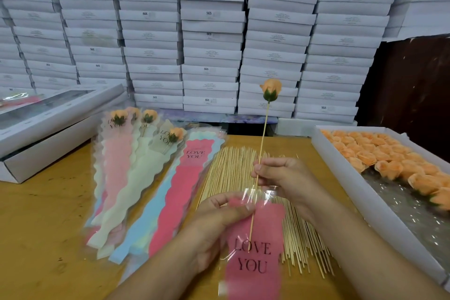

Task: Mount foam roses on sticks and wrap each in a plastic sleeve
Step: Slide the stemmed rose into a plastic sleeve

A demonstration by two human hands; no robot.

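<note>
An orange foam rose [270, 89] sits on top of a thin wooden stick [263, 139] that stands nearly upright. My right hand [285, 179] pinches the stick at its middle. The stick's lower end reaches into the open mouth of a pink "LOVE YOU" plastic sleeve [253, 251]. My left hand [219, 221] holds that sleeve by its upper left edge, fingers curled on the plastic. The sleeve hangs down over the table's near edge.
A heap of loose sticks [231, 170] lies behind my hands. A white tray [345, 178] of orange roses [379, 153] stands at the right. Wrapped roses [136, 143] and flat sleeves [185, 185] lie at the left, beside a white box [48, 129]. Stacked white boxes [211, 31] fill the back.
</note>
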